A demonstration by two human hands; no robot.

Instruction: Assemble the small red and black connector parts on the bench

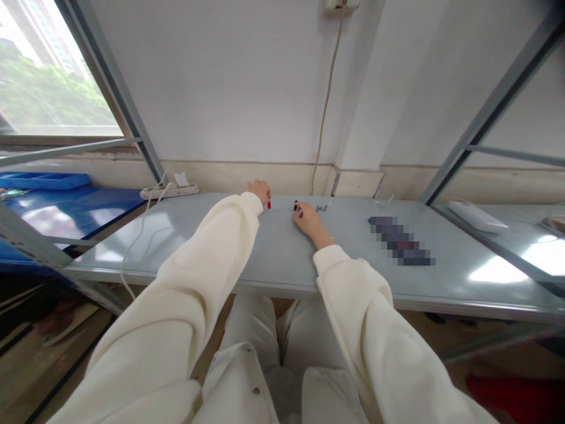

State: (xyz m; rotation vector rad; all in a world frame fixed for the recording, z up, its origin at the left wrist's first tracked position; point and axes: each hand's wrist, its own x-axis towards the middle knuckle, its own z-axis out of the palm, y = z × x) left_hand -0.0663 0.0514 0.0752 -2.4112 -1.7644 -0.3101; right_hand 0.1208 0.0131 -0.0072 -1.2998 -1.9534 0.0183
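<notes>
Small screws (321, 207) lie on the worktop (282, 259), just right of your right grip (308, 217); it and your left grip (259, 191) curl, pinching nothing clearly, I cannot tell.

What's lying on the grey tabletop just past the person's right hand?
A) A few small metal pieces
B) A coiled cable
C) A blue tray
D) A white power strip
A. A few small metal pieces sit on the grey tabletop just beyond the right hand.
</notes>
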